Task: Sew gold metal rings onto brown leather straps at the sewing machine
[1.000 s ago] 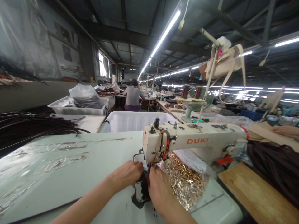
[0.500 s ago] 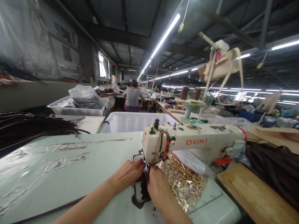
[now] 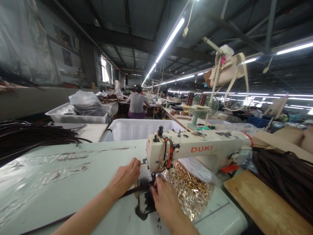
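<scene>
A cream sewing machine (image 3: pixel 195 151) marked DUKI stands on the pale green table (image 3: pixel 73 182). My left hand (image 3: pixel 124 178) is closed on a thin dark strap (image 3: pixel 133 190) just left of the machine's head. That strap runs under the needle area. My right hand (image 3: pixel 165 197) rests closed at the needle area, its fingertips on the same strap by the dark plate (image 3: pixel 144 204). A clear bag of gold metal rings (image 3: pixel 193 191) lies right beside my right hand, under the machine's arm.
A pile of dark straps (image 3: pixel 36 135) lies at far left, another dark pile (image 3: pixel 286 179) at right above a wooden board (image 3: pixel 264 205). White bins (image 3: pixel 137 129) stand behind the table. A person (image 3: pixel 137 101) sits farther back. A beige bag (image 3: pixel 227 70) hangs overhead.
My left hand has drawn back to the left, pulling a length of dark strap out from under the machine's head. My right hand stays at the needle area.
</scene>
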`<state>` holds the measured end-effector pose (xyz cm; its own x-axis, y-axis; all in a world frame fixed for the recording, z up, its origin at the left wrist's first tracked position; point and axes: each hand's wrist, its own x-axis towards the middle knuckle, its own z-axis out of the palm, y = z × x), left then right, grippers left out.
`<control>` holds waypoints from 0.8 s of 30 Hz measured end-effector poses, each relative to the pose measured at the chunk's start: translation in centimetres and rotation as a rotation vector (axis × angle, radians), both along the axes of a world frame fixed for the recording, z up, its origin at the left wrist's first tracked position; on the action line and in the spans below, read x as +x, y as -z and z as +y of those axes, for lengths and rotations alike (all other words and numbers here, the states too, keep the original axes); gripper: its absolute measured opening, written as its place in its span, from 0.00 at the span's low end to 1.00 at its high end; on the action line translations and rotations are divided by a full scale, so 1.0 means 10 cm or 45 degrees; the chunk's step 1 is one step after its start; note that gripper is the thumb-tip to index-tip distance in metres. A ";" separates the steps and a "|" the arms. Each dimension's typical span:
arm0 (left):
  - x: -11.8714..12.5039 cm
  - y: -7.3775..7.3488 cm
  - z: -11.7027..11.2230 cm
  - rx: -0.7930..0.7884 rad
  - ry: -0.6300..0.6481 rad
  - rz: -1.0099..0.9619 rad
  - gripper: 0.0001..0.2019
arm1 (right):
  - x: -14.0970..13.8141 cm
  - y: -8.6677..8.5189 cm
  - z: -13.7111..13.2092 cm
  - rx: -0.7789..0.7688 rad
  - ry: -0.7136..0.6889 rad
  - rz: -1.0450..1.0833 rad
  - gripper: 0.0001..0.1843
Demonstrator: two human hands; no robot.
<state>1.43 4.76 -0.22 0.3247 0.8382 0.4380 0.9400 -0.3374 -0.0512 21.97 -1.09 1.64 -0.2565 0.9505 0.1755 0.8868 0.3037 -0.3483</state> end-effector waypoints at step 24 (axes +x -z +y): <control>-0.71 -0.03 -0.29 -0.491 -0.307 0.163 0.24 | 1.14 -0.42 -0.13 0.107 -0.686 -0.202 0.07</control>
